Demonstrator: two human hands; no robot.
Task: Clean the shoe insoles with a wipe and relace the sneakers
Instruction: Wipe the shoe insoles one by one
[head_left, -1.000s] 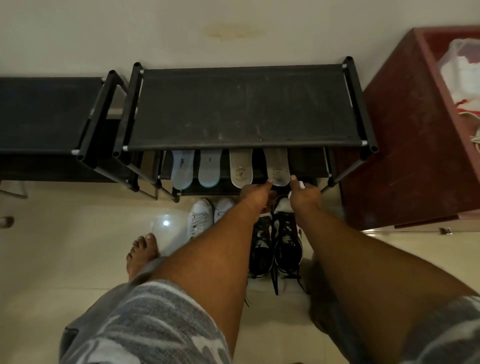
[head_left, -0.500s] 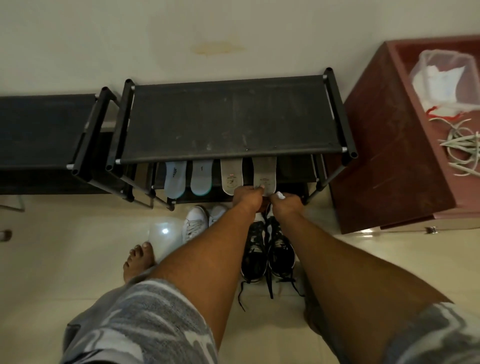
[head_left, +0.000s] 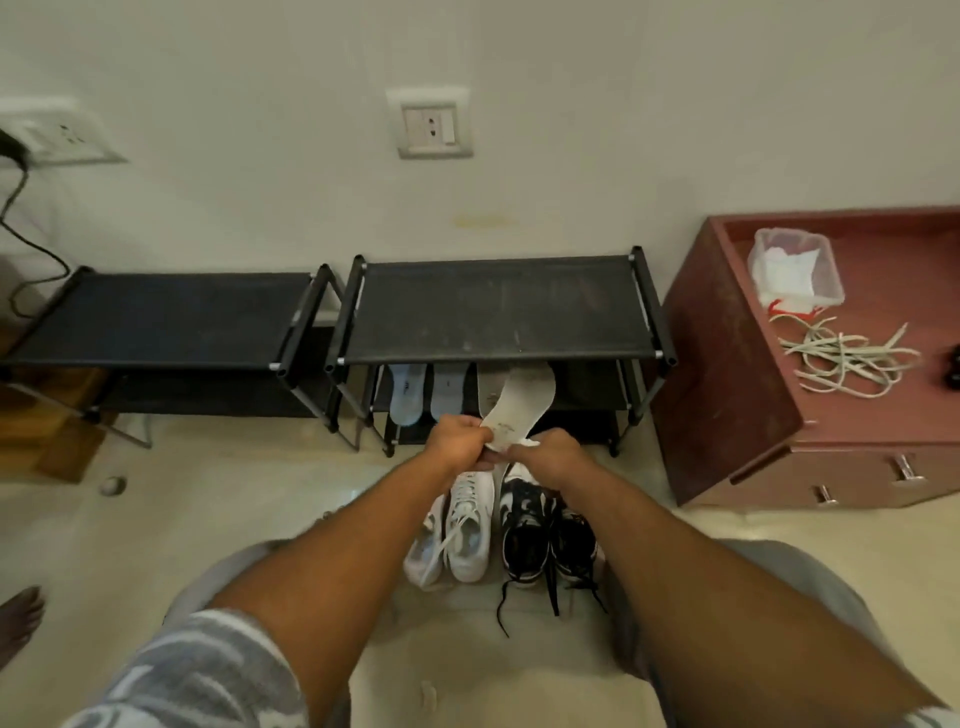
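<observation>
L hand (head_left: 460, 441) grips the heel end of a grey insole (head_left: 522, 402), which points up, tilted, to the front edge of the black rack (head_left: 498, 312). R hand (head_left: 550, 457), fingers curled, pinches a white wipe (head_left: 528, 442) at the same heel; the hands are nearly touching. Under them on the floor: white sneakers (head_left: 467, 530) beside black-white sneakers (head_left: 545, 535). Lower shelf: 2 bluish insoles (head_left: 408, 392). At right, a red cabinet (head_left: 727, 374) w/ clear box (head_left: 795, 270) & loose laces (head_left: 847, 353).
</observation>
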